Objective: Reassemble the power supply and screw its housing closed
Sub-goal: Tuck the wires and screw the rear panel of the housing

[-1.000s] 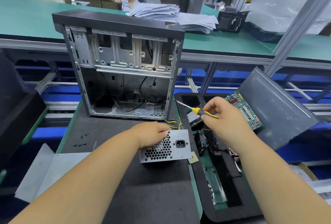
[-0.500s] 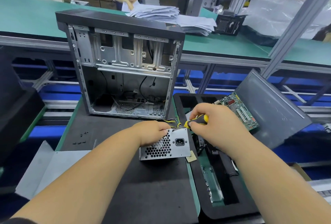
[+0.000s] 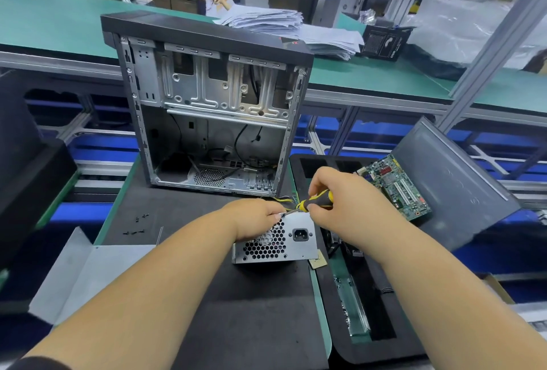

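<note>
Right hand [image 3: 349, 210]: gripped the screwdriver [image 3: 313, 202] by its yellow-and-black handle, fingers curled round it.
Screwdriver: shaft angled down and left from the grip; the tip met the top edge of the power supply [image 3: 275, 241], beside the left fingertips.
Left hand [image 3: 254, 217]: rested on top of the power supply, left of the grip, fingers curled over its upper edge; whether they pinched a screw at the tip could not be told.
Power supply: lay on the black mat [image 3: 207, 295], directly below the grip, vented face and socket toward the camera.
Yellow wires [image 3: 285, 200]: emerged just behind the grip.
Computer case [image 3: 207, 103]: stood open, beyond the grip.
Circuit board [image 3: 399, 189]: lay right of the grip.
Loose screws [image 3: 137, 224]: lay on the mat, well left of the grip.
</note>
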### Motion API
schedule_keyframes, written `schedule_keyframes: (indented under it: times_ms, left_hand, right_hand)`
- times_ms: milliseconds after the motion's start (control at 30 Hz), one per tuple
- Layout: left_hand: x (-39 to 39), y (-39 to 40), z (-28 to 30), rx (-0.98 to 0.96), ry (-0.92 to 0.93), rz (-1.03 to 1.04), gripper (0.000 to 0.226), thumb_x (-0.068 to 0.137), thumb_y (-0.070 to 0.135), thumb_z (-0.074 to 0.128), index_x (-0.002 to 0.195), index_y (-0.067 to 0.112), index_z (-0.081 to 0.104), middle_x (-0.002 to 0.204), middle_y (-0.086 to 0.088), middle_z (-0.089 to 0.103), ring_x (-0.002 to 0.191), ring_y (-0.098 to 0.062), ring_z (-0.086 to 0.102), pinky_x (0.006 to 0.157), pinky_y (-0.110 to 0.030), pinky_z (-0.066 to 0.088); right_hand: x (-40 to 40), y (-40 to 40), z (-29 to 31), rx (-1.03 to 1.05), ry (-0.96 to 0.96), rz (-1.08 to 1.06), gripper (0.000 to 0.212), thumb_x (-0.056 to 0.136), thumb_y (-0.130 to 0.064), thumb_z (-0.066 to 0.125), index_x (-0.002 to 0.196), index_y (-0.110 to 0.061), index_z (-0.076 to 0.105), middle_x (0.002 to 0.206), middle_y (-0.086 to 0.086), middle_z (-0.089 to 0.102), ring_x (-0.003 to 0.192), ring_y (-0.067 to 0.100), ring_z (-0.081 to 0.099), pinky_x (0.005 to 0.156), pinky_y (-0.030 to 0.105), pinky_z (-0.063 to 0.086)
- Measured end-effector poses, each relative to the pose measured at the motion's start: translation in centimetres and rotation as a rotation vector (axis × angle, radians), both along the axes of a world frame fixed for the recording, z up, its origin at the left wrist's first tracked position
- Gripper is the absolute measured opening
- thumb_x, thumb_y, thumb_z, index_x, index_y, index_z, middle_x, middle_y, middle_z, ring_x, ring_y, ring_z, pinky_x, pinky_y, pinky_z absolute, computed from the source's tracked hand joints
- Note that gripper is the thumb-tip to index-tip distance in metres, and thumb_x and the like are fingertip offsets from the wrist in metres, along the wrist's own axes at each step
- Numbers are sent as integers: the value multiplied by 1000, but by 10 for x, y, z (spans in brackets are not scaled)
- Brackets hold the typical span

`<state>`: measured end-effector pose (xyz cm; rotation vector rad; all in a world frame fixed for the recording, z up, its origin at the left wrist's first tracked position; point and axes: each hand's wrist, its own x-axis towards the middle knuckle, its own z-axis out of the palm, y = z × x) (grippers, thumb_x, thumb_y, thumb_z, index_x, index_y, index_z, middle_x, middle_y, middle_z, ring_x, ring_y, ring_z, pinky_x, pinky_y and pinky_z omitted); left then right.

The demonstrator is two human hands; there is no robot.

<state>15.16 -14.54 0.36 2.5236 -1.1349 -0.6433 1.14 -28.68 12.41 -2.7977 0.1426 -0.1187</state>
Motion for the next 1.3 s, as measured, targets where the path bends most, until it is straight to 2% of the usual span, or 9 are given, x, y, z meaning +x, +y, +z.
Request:
schedule_keyframes:
  times_ms: [200,367,533,600,767,900,1033,1200,1300]
  left_hand:
    - [0,0,1,9,5,-3,37,104,40,34,138,41,48,137,7,57,120,-20,52,100,-37,44]
    - [0,0,-1,4,9,9,36,104,41,34,137,43,47,135,7,57,119,-20,52,101,-40,43]
    - [-3,1,0,-1,11,12,22,103,40,34,114,41,53,115,4,61,109,-22,54,96,-41,46]
    - [-4,2,0,-9,6,11,19,103,40,34,107,41,52,116,4,61,108,-21,54,95,-39,46]
    - [-4,2,0,-9,-7,3,35,105,39,33,135,36,49,136,1,56,129,-23,47,104,-40,41]
    - [-3,1,-1,-5,-10,1,34,105,39,33,134,37,50,130,4,59,122,-22,51,99,-37,43]
    - [-1,0,-1,8,-7,5,37,105,40,32,140,41,45,137,6,56,125,-21,49,101,-37,42]
    - [-1,-1,1,6,-12,12,34,104,39,32,132,36,50,130,3,59,116,-22,52,97,-35,43]
    - [-1,0,0,-2,-5,20,29,104,39,32,124,32,53,119,2,61,110,-23,53,92,-35,44]
  right_hand:
    - [11,7,18,-197,138,130,29,82,-2,59,91,-29,64,94,-10,57,89,15,55,77,35,51]
    - [22,12,21,-393,82,125,9,91,-29,62,99,-25,61,91,-5,59,87,19,54,66,31,42]
    - [32,22,19,-529,49,57,30,97,-49,50,88,-21,44,72,-5,47,75,22,52,58,31,36]
    - [30,24,17,-508,12,77,27,98,-46,49,91,-22,38,77,-4,48,72,22,51,56,31,34]
    - [24,27,22,-388,19,113,15,89,-19,54,94,-21,39,89,-1,50,76,24,51,57,33,36]
    - [31,26,23,-507,36,36,26,93,-38,57,81,-21,40,72,-5,43,68,22,47,48,28,25]
    - [36,25,15,-605,38,-69,48,100,-51,37,65,-19,38,64,-3,44,54,17,41,46,25,26]
    - [30,25,14,-352,-43,35,16,90,-33,50,89,-20,41,76,-5,45,62,17,45,48,29,24]
    - [29,24,14,-358,-82,95,19,92,-32,53,94,-21,38,74,-5,48,65,22,49,47,30,26]
